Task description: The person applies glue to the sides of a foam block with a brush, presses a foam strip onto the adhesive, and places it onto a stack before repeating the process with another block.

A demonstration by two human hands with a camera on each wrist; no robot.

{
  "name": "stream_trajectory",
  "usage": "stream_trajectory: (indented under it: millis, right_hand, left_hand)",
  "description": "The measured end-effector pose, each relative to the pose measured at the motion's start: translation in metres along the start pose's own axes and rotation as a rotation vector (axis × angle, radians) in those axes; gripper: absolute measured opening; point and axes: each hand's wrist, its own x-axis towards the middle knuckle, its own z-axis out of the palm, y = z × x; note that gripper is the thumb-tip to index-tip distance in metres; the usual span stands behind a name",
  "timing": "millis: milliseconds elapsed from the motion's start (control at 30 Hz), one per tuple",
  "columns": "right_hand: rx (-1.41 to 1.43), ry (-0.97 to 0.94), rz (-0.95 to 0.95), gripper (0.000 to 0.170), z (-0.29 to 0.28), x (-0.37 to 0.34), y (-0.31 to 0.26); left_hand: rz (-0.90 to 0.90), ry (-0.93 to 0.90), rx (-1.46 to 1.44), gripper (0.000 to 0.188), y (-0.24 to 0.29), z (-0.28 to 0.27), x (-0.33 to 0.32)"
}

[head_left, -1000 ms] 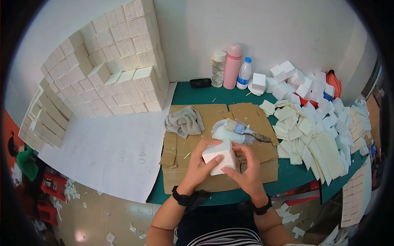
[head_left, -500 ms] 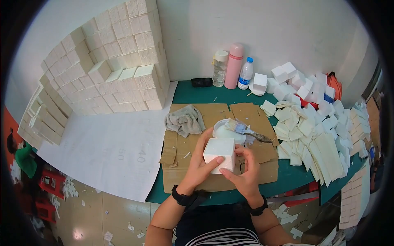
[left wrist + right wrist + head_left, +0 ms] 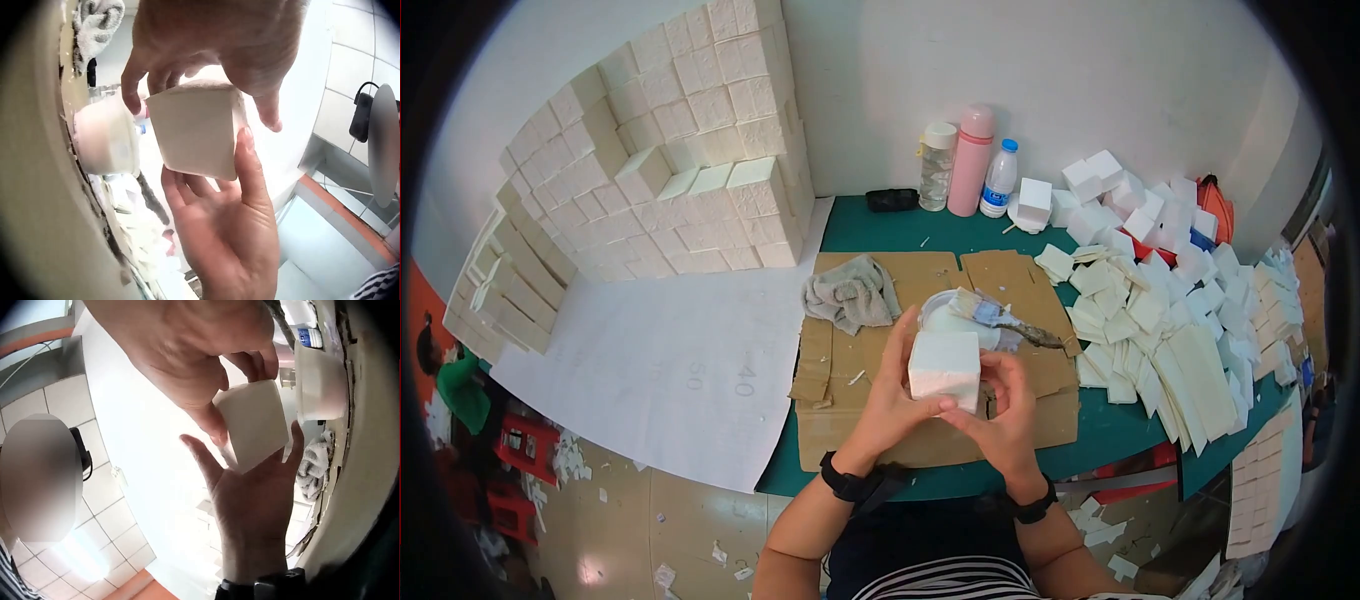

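Observation:
Both hands are at a white foam block (image 3: 945, 358), held in front of the body over the cardboard. It is roughly cube-shaped, with a smooth top and rougher sides. My right hand (image 3: 1008, 408) pinches it between thumb and fingers, as the right wrist view shows. Against the other side lies my left hand (image 3: 886, 405), its index finger straight and its thumb (image 3: 199, 453) spread away from the block. The left hand's other fingers are partly hidden behind the block. Just beyond the hands stands a white tub (image 3: 106, 140) with a paste-smeared brush (image 3: 995, 315) across it.
A grey cloth (image 3: 850, 295) lies on the cardboard (image 3: 840, 430). Stacked blocks (image 3: 700, 160) rise at the left above a marked paper sheet (image 3: 660, 370). Loose blocks and flat pieces (image 3: 1115, 300) heap up at the right. Bottles and a pink flask (image 3: 972, 165) stand along the wall.
The block has turned so that its smooth face points up, and it has shifted slightly right. My left thumb has slid from its front face toward the lower edge.

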Motion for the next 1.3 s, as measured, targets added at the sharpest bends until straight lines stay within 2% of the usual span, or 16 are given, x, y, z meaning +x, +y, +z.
stream_trajectory:
  millis: [100, 167, 233, 333, 400, 533, 600, 667, 733, 767, 833, 867, 967, 1133, 1233, 1300]
  right_hand:
    - [0.174, 0.005, 0.082, 0.067, 0.000, 0.004, -0.001]
    - [0.380, -0.001, 0.174, 0.067, -0.003, 0.006, -0.001]
    - [0.377, -0.020, 0.176, 0.068, -0.007, 0.005, 0.000]
    - [0.376, -0.065, 0.174, 0.069, -0.010, 0.005, 0.001]
    - [0.290, -0.050, 0.084, 0.070, -0.009, 0.003, -0.002]
    - [0.247, -0.014, -0.026, 0.068, -0.006, 0.000, 0.000]
    - [0.242, 0.002, -0.057, 0.066, -0.009, 0.000, -0.001]
    - [0.075, -0.097, -0.082, 0.056, -0.022, 0.000, -0.005]
    - [-0.014, -0.133, -0.099, 0.051, -0.037, -0.001, -0.004]
    - [0.184, -0.044, 0.103, 0.046, -0.047, -0.004, 0.001]
    - [0.578, 0.129, 0.502, 0.036, -0.064, -0.006, 0.013]
    - [0.571, 0.128, 0.500, 0.036, -0.068, -0.003, 0.019]
    - [0.814, 0.256, 0.586, 0.027, -0.075, 0.011, 0.039]
    - [0.849, 0.189, 0.524, 0.025, -0.067, 0.044, 0.050]
    - [0.566, 0.231, 0.384, 0.023, -0.067, 0.053, 0.051]
    - [0.537, 0.231, 0.316, 0.022, -0.068, 0.055, 0.037]
  left_hand:
    - [-0.019, -0.038, -0.276, 0.102, -0.009, -0.002, 0.003]
    - [-0.056, -0.042, -0.234, 0.102, -0.009, -0.003, 0.003]
    - [-0.130, -0.047, -0.148, 0.101, -0.005, -0.003, 0.002]
    - [-0.104, -0.061, -0.131, 0.100, -0.001, -0.003, 0.000]
    - [-0.093, -0.066, -0.124, 0.099, 0.000, -0.002, -0.001]
    - [0.013, -0.069, -0.160, 0.096, 0.000, -0.002, 0.000]
    - [0.063, -0.074, -0.020, 0.096, -0.005, -0.007, 0.002]
    - [0.088, -0.085, 0.048, 0.096, -0.007, -0.011, 0.001]
    - [0.072, 0.070, -0.028, 0.093, -0.002, -0.014, 0.000]
    - [0.062, 0.149, -0.068, 0.092, -0.001, -0.014, 0.000]
    - [0.071, 0.178, -0.098, 0.091, -0.004, -0.015, 0.000]
    - [0.077, 0.217, -0.123, 0.089, -0.006, -0.015, 0.000]
    - [0.083, 0.259, -0.149, 0.087, -0.011, -0.016, 0.002]
    - [0.089, 0.262, -0.150, 0.087, -0.013, -0.020, 0.007]
    - [0.110, 0.264, -0.129, 0.087, -0.015, -0.018, 0.009]
    - [0.142, 0.267, -0.078, 0.088, -0.017, -0.017, 0.010]
